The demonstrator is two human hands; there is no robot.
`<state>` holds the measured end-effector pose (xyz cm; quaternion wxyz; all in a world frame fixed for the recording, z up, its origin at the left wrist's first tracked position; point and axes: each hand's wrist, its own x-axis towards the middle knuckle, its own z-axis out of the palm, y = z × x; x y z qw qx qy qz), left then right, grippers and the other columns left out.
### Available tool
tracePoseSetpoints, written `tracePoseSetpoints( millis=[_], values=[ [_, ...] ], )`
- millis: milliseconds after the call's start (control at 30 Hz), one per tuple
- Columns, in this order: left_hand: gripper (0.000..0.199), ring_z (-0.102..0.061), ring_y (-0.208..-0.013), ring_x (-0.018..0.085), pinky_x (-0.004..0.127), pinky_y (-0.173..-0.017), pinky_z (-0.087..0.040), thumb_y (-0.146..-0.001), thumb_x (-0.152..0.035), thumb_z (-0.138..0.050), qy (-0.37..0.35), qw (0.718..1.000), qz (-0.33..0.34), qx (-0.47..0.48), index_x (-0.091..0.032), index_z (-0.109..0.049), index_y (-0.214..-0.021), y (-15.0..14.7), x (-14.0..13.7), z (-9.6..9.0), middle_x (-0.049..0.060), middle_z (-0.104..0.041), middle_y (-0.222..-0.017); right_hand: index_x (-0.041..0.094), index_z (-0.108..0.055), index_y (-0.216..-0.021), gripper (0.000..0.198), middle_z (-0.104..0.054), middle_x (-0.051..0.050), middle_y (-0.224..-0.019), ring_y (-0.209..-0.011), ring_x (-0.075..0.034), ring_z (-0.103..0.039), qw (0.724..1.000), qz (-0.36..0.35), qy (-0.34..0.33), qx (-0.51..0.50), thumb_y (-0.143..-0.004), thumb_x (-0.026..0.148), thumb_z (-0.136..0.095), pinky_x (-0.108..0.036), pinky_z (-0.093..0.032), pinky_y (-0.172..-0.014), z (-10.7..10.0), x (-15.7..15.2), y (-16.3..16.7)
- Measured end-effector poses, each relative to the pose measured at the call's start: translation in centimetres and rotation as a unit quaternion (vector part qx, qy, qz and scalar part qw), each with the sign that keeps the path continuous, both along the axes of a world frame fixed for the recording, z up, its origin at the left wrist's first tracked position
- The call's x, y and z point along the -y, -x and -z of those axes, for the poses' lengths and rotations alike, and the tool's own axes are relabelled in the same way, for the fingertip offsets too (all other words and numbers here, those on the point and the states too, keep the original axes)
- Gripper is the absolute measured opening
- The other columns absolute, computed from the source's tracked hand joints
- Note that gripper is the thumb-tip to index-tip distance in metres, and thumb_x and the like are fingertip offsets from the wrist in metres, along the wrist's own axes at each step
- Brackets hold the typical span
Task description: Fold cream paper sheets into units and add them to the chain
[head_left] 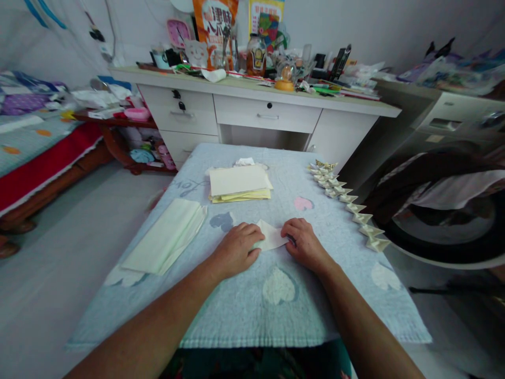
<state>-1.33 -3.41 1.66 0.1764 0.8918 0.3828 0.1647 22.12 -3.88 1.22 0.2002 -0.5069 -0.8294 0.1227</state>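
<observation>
A small piece of folded cream paper (271,237) lies at the middle of the cloth-covered table, between my two hands. My left hand (239,247) grips its left edge, thumb and fingers closed on it. At the right edge, my right hand (303,243) pinches the paper with bent fingers. Beyond my hands rests a stack of cream and yellow paper sheets (239,180). To the left lies a pale green folded bundle of paper (165,237). Along the table's right side runs a row of several folded paper pieces (353,207) with pointed corners.
The table wears a light blue cloth (244,316) with heart patterns. Behind it stands a white desk (268,113) crowded with jars, bags and a pink clock (179,32). A front-loading washing machine (445,210) is at the right, a bed (43,158) at the left.
</observation>
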Motion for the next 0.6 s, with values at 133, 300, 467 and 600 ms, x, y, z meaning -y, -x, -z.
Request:
tracePoseSetpoints(
  millis=[133,300,467,600],
  values=[
    [0.038,-0.049,-0.105,0.025,0.040,-0.092,-0.042,-0.078,-0.035,-0.067,-0.004,1.000,-0.003,0.000,-0.022,-0.059,-0.113,-0.2,0.1,-0.1,0.006,-0.058,-0.113,0.019,-0.062,-0.089,0.027,-0.059,-0.007,-0.103,-0.099,-0.023,-0.046,1.000,0.021,-0.002,0.015,-0.067,0.006,-0.053,-0.036,-0.033,-0.086,-0.3,0.3,0.2],
    [0.042,-0.049,-0.104,0.025,0.039,-0.091,-0.042,-0.077,-0.036,-0.069,-0.010,1.000,-0.012,-0.004,-0.022,-0.059,-0.115,-0.4,0.1,0.1,0.006,-0.058,-0.111,0.020,-0.063,-0.098,0.033,-0.057,-0.008,-0.113,-0.107,-0.026,-0.044,0.999,-0.005,-0.028,0.014,-0.068,0.008,-0.057,-0.039,-0.031,-0.091,-0.5,0.8,1.0],
    [0.039,-0.050,-0.104,0.025,0.039,-0.092,-0.042,-0.079,-0.034,-0.067,-0.011,1.000,-0.012,-0.005,-0.022,-0.060,-0.115,-0.3,0.0,0.3,0.006,-0.059,-0.111,0.021,-0.067,-0.090,0.018,-0.063,-0.005,-0.100,-0.096,-0.022,-0.049,0.998,-0.052,-0.016,0.012,-0.079,0.011,-0.057,-0.037,-0.032,-0.088,-0.1,0.7,1.6],
    [0.028,-0.052,-0.102,0.024,0.037,-0.092,-0.042,-0.081,-0.029,-0.064,-0.014,1.000,-0.008,0.000,-0.019,-0.062,-0.107,0.0,-0.2,0.3,0.006,-0.062,-0.107,0.020,-0.068,-0.087,0.014,-0.064,-0.005,-0.096,-0.090,-0.020,-0.051,0.999,-0.039,-0.010,-0.008,-0.088,0.017,-0.054,-0.035,-0.034,-0.084,0.1,0.4,1.6]
  ],
)
